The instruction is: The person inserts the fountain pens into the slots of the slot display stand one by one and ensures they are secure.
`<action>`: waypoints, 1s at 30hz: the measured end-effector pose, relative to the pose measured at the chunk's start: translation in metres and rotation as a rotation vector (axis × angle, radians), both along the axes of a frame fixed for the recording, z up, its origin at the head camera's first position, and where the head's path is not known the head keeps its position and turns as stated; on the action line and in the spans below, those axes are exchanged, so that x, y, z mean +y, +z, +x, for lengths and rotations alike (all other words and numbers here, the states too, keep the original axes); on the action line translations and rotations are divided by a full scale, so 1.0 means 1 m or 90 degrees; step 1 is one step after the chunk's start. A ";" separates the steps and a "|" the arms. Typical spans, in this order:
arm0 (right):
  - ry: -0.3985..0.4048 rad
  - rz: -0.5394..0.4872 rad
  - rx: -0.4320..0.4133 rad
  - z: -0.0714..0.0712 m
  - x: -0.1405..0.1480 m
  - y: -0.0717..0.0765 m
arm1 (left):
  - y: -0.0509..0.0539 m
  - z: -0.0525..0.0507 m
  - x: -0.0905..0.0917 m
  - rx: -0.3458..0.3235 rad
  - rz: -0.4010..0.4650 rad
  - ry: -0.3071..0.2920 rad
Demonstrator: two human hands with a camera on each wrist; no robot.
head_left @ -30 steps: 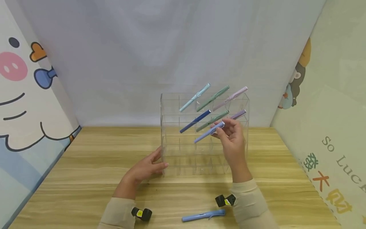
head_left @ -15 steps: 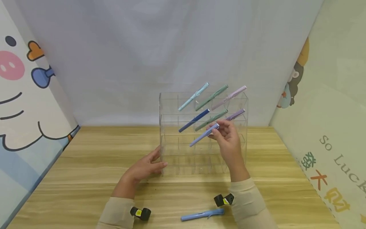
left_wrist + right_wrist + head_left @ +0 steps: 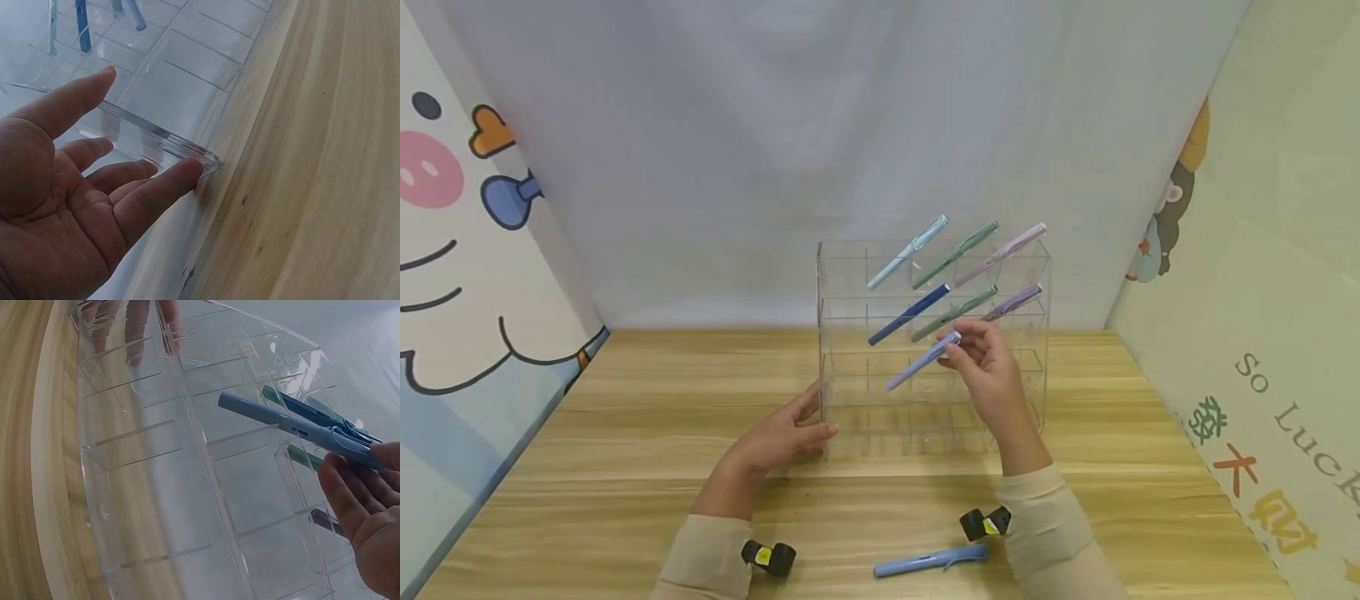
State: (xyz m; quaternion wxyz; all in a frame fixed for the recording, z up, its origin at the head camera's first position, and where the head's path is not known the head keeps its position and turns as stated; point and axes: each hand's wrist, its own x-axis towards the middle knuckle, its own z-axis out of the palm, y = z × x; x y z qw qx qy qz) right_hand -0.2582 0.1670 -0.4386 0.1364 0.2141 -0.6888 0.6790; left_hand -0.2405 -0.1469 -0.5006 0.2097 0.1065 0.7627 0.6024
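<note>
A light periwinkle pen (image 3: 921, 362) with a clip is pinched near its upper end by my right hand (image 3: 996, 383). It tilts down to the left in front of the clear acrylic pen rack (image 3: 868, 406). In the right wrist view, this pen (image 3: 262, 412) crosses in front of the rack's dividers. My left hand (image 3: 782, 437) is at the rack's lower left edge. In the left wrist view, the thumb of the left hand (image 3: 69, 212) spreads away from the other fingers, and a fingertip touches the rack's corner.
Slanting in the upper rows are a pale aqua pen (image 3: 910, 250), a dark blue pen (image 3: 910, 315), a lilac pen (image 3: 1003, 254), a purple pen (image 3: 1017, 300) and green ones. A blue pen (image 3: 931, 561) lies on the wooden table (image 3: 625, 467) near the front.
My right hand has moved left and slightly down with the periwinkle pen, uncovering more of the purple pen. My left hand has stayed at the rack's edge.
</note>
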 end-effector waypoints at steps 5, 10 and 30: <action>0.008 0.016 -0.018 0.000 -0.001 -0.001 | 0.000 0.000 -0.001 -0.001 0.002 -0.008; 0.003 0.036 -0.027 -0.001 -0.001 -0.002 | 0.000 -0.001 -0.001 0.001 -0.001 -0.005; -0.023 0.121 -0.046 -0.002 -0.002 -0.004 | -0.002 -0.001 0.000 0.004 0.013 0.000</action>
